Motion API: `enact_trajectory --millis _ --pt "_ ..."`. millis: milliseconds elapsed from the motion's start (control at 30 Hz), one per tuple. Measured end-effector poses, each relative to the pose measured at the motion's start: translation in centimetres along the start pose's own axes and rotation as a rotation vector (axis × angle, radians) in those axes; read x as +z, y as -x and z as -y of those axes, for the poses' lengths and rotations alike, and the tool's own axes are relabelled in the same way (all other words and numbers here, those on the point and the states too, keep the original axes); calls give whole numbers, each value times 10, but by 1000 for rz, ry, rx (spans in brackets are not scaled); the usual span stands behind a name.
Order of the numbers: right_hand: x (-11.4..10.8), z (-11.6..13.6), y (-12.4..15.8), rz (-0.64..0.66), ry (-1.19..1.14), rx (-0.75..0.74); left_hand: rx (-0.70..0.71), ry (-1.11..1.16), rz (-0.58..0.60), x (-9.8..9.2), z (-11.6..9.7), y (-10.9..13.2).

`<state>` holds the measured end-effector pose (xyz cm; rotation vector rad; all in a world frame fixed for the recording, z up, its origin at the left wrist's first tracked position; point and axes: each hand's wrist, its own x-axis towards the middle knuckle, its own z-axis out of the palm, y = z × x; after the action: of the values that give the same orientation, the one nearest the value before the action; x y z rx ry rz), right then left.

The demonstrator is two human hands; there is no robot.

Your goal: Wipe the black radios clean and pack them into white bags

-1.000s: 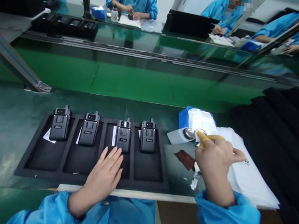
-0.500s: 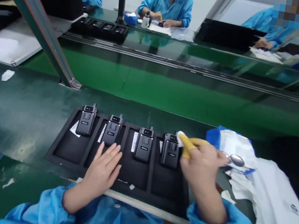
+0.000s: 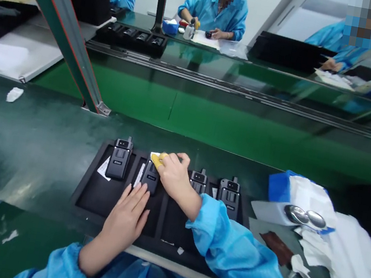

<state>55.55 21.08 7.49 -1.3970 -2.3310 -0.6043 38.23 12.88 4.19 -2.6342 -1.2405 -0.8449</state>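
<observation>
two-way radio (image 3: pixel 150 178), second from left in black foam tray (image 3: pixel 95 204): lay in its slot, long axis pointing away from body, top end under right hand. left hand (image 3: pixel 123 224): rested open and released, fingers (image 3: pixel 135 195) just at radio's lower end. right hand (image 3: pixel 174 175): curled over radio's top end, gripped white wipe (image 3: pixel 154 155) in yellow finger cots (image 3: pixel 157 160). third radio (image 3: pixel 198 182), fourth radio (image 3: pixel 230 197): sat untouched further right.
</observation>
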Motion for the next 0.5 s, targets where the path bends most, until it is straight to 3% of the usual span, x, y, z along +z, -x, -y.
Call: enact_trajectory --millis 200,367,500 --pt "-1 -3 18 3 -15 45 -19 29 -4 2 1 1" --pt "1 4 9 -1 -14 -4 -7 13 -4 2 0 0" --pt "0 2 5 -74 25 -22 3 4 -6 -1 0 -3"
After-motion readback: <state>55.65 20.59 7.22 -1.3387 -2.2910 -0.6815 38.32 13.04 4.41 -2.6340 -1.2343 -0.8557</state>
